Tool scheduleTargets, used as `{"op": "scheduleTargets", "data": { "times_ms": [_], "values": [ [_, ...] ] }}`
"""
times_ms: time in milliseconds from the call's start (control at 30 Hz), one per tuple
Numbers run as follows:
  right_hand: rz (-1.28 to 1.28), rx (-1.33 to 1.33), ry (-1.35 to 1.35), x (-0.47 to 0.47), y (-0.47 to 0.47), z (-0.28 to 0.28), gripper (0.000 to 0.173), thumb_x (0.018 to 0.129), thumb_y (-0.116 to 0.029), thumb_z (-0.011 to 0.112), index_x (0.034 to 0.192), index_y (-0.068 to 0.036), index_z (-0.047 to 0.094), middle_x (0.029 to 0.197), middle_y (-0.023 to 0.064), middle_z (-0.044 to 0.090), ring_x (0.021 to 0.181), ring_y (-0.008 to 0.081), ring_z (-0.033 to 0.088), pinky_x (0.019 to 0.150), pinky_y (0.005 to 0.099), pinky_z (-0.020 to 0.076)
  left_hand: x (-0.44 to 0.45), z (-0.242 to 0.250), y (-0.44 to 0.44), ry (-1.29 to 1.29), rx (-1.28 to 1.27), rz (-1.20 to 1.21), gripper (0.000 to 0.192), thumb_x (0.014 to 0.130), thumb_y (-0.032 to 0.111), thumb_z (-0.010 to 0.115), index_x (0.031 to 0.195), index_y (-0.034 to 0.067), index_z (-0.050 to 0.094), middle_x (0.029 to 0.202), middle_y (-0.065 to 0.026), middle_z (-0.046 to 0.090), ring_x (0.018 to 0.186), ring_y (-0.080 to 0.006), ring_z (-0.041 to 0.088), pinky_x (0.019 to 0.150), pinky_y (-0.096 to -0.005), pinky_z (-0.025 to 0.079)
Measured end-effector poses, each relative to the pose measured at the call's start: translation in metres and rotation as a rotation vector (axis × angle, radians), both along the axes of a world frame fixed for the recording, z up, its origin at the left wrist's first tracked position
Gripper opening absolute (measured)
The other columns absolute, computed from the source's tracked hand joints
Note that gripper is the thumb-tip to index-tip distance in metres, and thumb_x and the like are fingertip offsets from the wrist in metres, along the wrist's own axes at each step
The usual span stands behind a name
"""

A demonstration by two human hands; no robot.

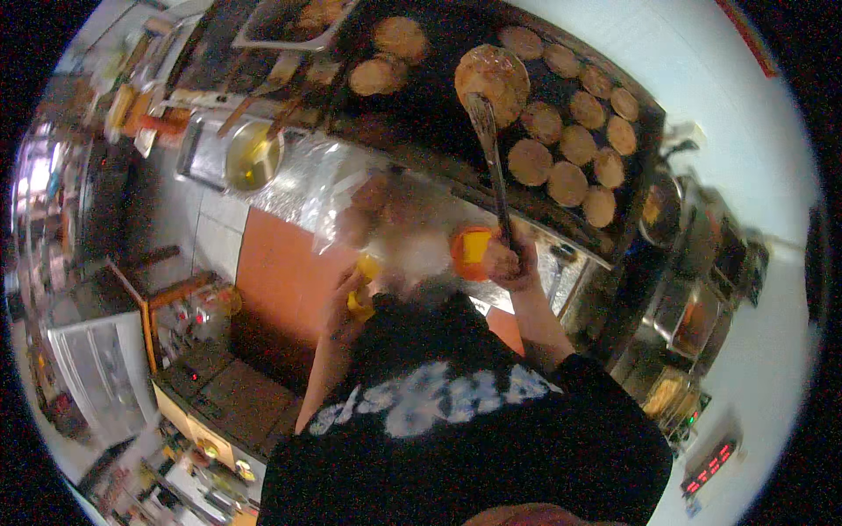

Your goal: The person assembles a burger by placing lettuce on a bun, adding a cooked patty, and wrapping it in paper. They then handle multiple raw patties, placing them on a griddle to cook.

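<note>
My right hand [510, 263] grips the dark handle of a long-handled utensil [492, 158]. The handle rises over a black griddle [434, 112] to a large, round, browned piece [503, 75]; whether that piece is food or the utensil's own head is hard to tell. Beside the right hand is an orange round thing [458, 253] with a yellow square [476, 246] on or in it. My left hand [342, 296] is closed around a soft-looking yellow item [360, 306], low in front of my black shirt. Several round brown patties [577, 144] lie on the griddle's right side.
More patties [400, 38] and a metal tray [283, 43] are at the griddle's far left. A metal pot [254, 156] with yellowish contents stands on the foil-like front ledge [296, 197]. Food pans [687, 322] line the right side. The middle is blurred.
</note>
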State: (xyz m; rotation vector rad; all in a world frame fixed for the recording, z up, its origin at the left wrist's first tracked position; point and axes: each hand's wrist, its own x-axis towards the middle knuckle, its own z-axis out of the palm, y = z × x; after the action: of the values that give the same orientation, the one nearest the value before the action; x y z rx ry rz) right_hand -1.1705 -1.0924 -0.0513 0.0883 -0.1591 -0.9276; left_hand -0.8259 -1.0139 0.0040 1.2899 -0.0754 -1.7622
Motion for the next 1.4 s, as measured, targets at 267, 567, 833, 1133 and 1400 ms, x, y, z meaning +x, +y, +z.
{"op": "scheduleTargets", "data": {
  "times_ms": [267,567,833,1133,1400],
  "values": [
    [0.291,0.017,0.023,0.073,-0.011,0.010,0.045,0.110,-0.039,0.048,0.131,-0.003,0.063,0.055,-0.0040,0.037,0.037,0.0068,0.027,0.035,0.0231,0.0291,0.025,0.032,0.022,-0.082,0.006,0.066,0.035,0.104,0.029,0.063,0.128,0.005,0.062,0.109,-0.0069,0.067,0.084,-0.0177,0.066,0.069,-0.0302,0.057],
    [0.250,-0.258,0.756,0.201,-0.009,0.057,0.039,0.109,-0.038,0.052,0.116,-0.002,0.064,0.061,-0.0038,0.044,0.045,0.0065,0.033,0.044,0.0243,0.0294,0.130,0.031,0.103,0.079,-0.092,0.422,0.018,0.103,0.024,0.064,0.120,0.017,0.063,0.103,-0.0016,0.068,0.083,-0.0137,0.065,0.069,-0.0288,0.055],
    [-0.120,-1.007,1.675,0.386,0.050,0.143,0.043,0.109,-0.021,0.052,0.068,-0.010,0.047,0.062,-0.0055,0.046,0.053,0.0035,0.034,0.050,0.0235,0.0234,0.277,0.005,0.248,0.099,-0.231,0.774,0.024,0.103,0.025,0.065,0.126,0.018,0.062,0.103,0.0025,0.066,0.086,-0.0117,0.062,0.072,-0.0250,0.055],
    [0.111,-1.179,1.363,0.578,0.140,0.139,0.022,0.107,-0.021,0.058,0.091,-0.007,0.064,0.066,-0.0071,0.045,0.056,0.0016,0.037,0.049,0.0205,0.0248,0.387,-0.018,0.408,-0.081,-0.241,1.143,0.020,0.102,0.021,0.067,0.121,0.014,0.066,0.112,-0.0001,0.070,0.093,-0.0132,0.066,0.077,-0.0267,0.055],
    [0.479,-1.358,1.231,0.740,0.209,0.101,0.021,0.105,-0.021,0.063,0.092,-0.005,0.067,0.067,-0.0070,0.051,0.055,0.0003,0.039,0.047,0.0197,0.0277,0.457,-0.026,0.530,-0.365,0.059,1.614,0.020,0.097,0.013,0.072,0.113,0.003,0.067,0.100,-0.0062,0.071,0.080,-0.0159,0.068,0.070,-0.0294,0.059]
  ]
}}
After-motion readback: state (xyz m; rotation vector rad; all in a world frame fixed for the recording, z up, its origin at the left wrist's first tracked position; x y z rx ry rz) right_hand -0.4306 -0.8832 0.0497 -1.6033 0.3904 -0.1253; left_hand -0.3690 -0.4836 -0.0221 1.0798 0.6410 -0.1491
